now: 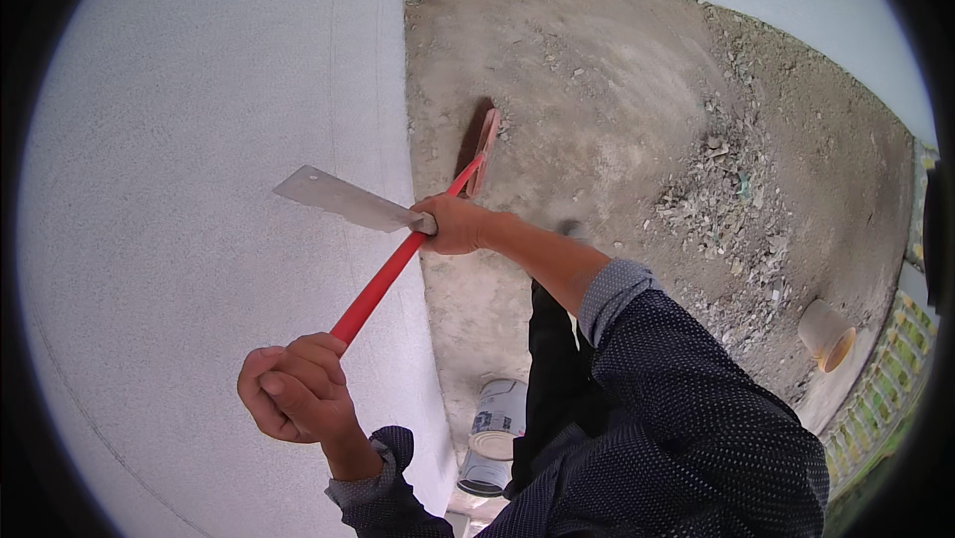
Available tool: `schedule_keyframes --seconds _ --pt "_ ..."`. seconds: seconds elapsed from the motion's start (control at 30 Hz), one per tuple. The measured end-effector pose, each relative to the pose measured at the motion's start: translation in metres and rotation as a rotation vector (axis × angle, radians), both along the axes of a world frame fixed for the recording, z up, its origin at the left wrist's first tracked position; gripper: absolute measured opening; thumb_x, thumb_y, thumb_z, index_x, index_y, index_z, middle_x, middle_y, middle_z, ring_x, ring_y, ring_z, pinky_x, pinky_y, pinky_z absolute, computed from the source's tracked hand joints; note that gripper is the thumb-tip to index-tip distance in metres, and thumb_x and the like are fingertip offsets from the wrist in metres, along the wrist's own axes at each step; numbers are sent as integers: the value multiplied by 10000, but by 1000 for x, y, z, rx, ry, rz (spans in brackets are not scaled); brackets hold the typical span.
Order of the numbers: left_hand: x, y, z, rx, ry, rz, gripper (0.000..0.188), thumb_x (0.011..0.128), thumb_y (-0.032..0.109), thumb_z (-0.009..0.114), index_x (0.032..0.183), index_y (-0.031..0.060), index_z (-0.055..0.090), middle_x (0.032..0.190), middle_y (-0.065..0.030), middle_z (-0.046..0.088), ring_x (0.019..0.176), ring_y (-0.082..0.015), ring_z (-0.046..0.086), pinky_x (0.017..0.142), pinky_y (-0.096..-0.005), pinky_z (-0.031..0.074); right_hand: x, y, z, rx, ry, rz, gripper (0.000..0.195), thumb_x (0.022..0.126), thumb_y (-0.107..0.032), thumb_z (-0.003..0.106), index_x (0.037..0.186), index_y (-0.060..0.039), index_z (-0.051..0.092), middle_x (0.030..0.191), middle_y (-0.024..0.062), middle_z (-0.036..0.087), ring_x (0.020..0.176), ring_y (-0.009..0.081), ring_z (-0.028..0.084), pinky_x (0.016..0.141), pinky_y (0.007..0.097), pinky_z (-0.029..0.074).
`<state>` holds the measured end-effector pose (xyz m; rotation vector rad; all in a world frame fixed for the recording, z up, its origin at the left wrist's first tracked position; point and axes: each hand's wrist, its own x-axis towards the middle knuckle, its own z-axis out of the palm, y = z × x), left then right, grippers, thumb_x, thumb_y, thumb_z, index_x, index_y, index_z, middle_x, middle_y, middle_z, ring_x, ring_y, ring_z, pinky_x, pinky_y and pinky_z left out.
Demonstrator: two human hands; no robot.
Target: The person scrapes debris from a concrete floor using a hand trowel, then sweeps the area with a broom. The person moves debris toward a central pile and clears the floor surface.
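Observation:
My left hand (298,389) is closed around the upper end of a red broom handle (377,292). Farther down, my right hand (462,225) grips the same handle. A worn, flat metal blade (347,199), cleaver-like with a small hole near its far corner, juts out leftward from my right fist. Most of its short grip is hidden in that fist. The pinkish broom head (486,146) rests on the dusty floor close to the wall, and its bristles are mostly in shadow.
A white rough wall (186,128) fills the left side. Rubble and chips (716,202) lie heaped on the concrete floor (604,83). An overturned beige bucket (824,333) lies near a balustrade (891,381) at right. Paint buckets (498,415) stand by my legs.

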<state>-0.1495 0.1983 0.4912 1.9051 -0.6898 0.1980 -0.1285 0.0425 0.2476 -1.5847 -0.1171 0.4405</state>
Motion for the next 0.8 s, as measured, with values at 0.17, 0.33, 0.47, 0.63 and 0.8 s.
schedule_keyframes --seconds 0.17,0.33,0.47,0.63,0.8 --pt "-8 -25 -10 -131 80 -68 198 1034 143 327 1121 0 433 496 3 367 379 -75 344 470 -334 527 -52 -45 -23 -129 -281 -155 194 702 -75 712 844 -43 584 804 117 593 825 344 571 782 409 447" --pt "-22 9 -51 -305 267 -29 190 1035 97 292 1068 -24 436 478 -4 387 375 -94 389 475 -359 538 -96 -64 -19 -375 -198 -102 189 717 -98 719 811 -85 555 809 90 591 901 321 585 843 432 432" --pt "-45 67 -60 -185 293 110 228 1052 143 266 1067 -16 429 479 4 372 384 -82 385 484 -353 544 -125 -27 -11 -416 -213 -180 212 713 -99 728 825 -96 548 830 80 580 894 315 576 826 422 428" --pt "-59 124 7 -172 304 225 224 1060 167 273 1097 5 424 519 21 354 424 -65 348 508 -290 515 -115 36 26 -277 -348 -213 265 694 -76 737 866 -108 538 854 70 567 859 314 555 795 415 416" --pt "-74 100 73 -390 161 153 237 937 108 393 723 25 453 459 -39 329 385 -181 344 467 -401 469 -85 93 47 -15 -382 -116 231 734 -86 734 864 -99 544 838 68 570 864 293 558 829 405 421"
